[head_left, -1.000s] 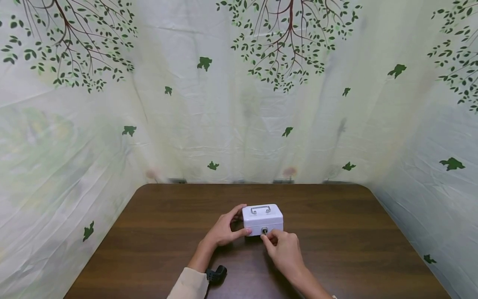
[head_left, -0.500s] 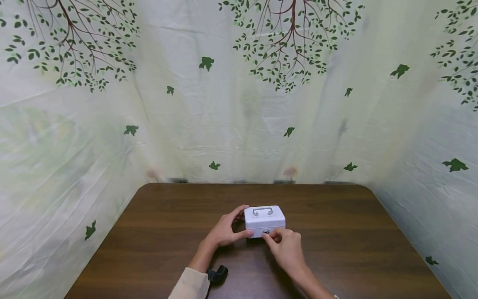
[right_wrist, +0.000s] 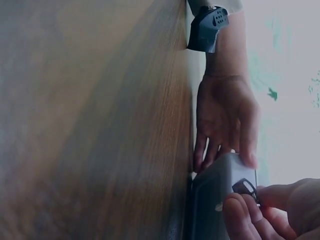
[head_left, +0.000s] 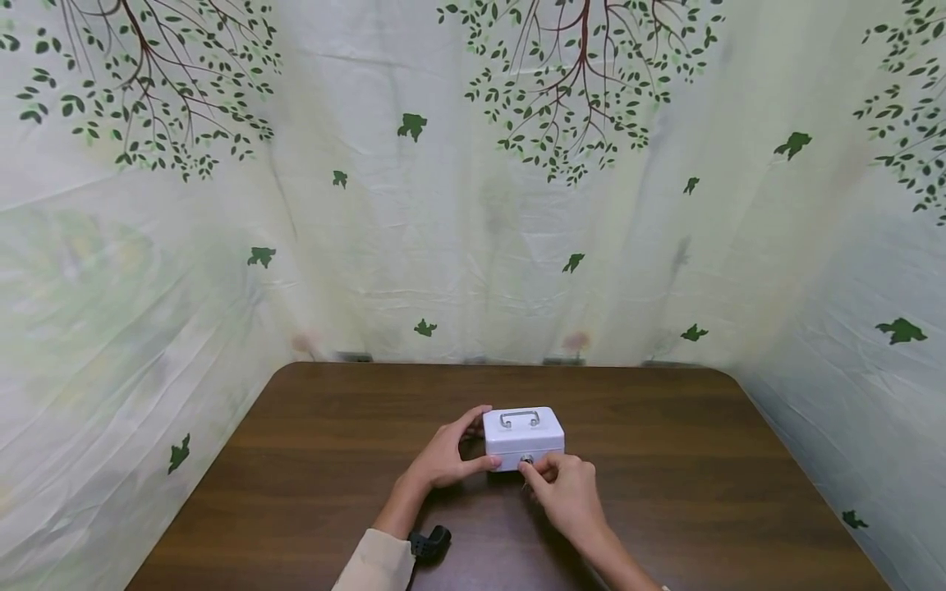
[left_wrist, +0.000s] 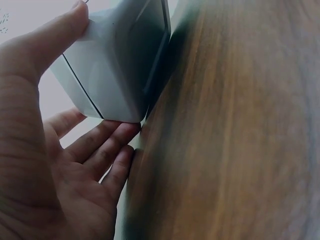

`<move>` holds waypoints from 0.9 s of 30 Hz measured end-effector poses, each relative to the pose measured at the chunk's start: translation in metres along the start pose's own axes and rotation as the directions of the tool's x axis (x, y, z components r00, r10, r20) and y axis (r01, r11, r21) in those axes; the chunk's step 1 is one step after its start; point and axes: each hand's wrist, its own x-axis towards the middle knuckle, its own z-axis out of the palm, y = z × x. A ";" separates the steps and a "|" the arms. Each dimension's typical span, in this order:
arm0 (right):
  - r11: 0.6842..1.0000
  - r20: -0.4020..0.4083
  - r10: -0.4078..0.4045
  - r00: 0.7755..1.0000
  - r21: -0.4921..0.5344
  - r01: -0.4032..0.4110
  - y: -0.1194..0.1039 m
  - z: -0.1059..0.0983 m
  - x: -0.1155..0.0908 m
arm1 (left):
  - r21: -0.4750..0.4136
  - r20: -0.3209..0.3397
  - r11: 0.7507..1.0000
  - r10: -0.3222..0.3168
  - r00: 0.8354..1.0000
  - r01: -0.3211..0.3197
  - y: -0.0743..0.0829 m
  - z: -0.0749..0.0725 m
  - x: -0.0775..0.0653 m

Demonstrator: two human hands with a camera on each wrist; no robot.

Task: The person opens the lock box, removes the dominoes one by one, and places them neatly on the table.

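A small white cash box [head_left: 506, 448] with a wire handle on its lid stands on the table, its lid closed. My left hand [head_left: 443, 455] grips its left end, thumb at the front face and fingers reaching round behind; in the left wrist view the fingers touch the box's [left_wrist: 95, 75] end near the tabletop. At the round lock [head_left: 526, 459] on the front, my right hand [head_left: 571, 492] pinches a small key between thumb and fingers. The right wrist view shows the dark key [right_wrist: 244, 187] partly covered by fingertips; how deep it sits cannot be told.
The brown wood-grain table [head_left: 702, 484] spreads around the box on all sides. A pale cloth [head_left: 473, 246] printed with branches and leaves hangs behind it and at both sides. A black wrist device [head_left: 430, 543] sits at the left sleeve [head_left: 377, 562].
The right fingertips have shifted slightly and now cover more of the lock's lower part. The left hand keeps its grip on the box. The head view has shifted a little.
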 end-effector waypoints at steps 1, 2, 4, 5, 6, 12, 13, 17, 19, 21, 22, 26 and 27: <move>1.000 0.005 0.003 1.000 0.007 -0.003 0.000 0.000 0.000 | 0.000 0.000 1.000 -0.004 1.000 0.004 0.000 0.000 0.000; 1.000 0.009 0.005 1.000 0.013 -0.005 0.000 0.000 0.000 | 0.000 0.001 1.000 -0.005 1.000 0.005 0.000 0.000 0.000; 1.000 0.020 0.013 1.000 0.027 -0.013 0.000 0.000 -0.001 | 0.002 0.001 1.000 -0.008 1.000 0.008 -0.001 0.001 0.000; 0.999 0.026 0.016 1.000 0.033 -0.017 0.001 0.000 0.000 | 0.001 0.001 1.000 -0.008 1.000 0.008 -0.001 0.001 0.000; 0.999 0.032 0.020 0.999 0.038 -0.021 0.000 -0.001 0.000 | 0.000 0.000 1.000 -0.007 1.000 0.007 -0.001 0.001 0.000; 0.998 0.060 0.027 0.998 0.063 -0.030 0.001 -0.002 0.000 | -0.004 -0.003 1.000 -0.006 1.000 0.006 -0.001 0.001 0.000; 0.997 0.063 0.025 0.998 0.065 -0.029 0.001 -0.002 0.000 | -0.004 -0.003 1.000 -0.006 1.000 0.006 -0.001 0.001 0.000; 0.996 0.069 0.023 0.997 0.081 -0.029 0.001 -0.003 0.000 | -0.011 0.000 1.000 -0.005 1.000 0.005 -0.001 0.001 0.000; 0.996 0.070 0.027 0.997 0.088 -0.033 0.002 -0.003 0.000 | -0.012 0.001 1.000 -0.005 1.000 0.005 -0.001 0.001 0.000; 0.994 0.072 0.033 0.997 0.098 -0.040 0.002 -0.003 0.000 | -0.017 -0.001 1.000 0.001 1.000 -0.001 -0.001 0.001 0.000; 0.993 0.074 0.035 0.997 0.106 -0.043 0.002 -0.002 0.001 | -0.017 -0.001 1.000 0.002 1.000 -0.002 -0.001 0.001 0.000; 0.989 0.088 0.050 0.995 0.137 -0.062 0.003 -0.002 0.001 | -0.017 0.002 1.000 0.001 1.000 -0.001 -0.001 0.001 0.000; 0.987 0.092 0.055 0.994 0.145 -0.068 0.003 -0.002 0.001 | -0.016 0.002 1.000 0.000 1.000 0.000 -0.001 0.001 0.000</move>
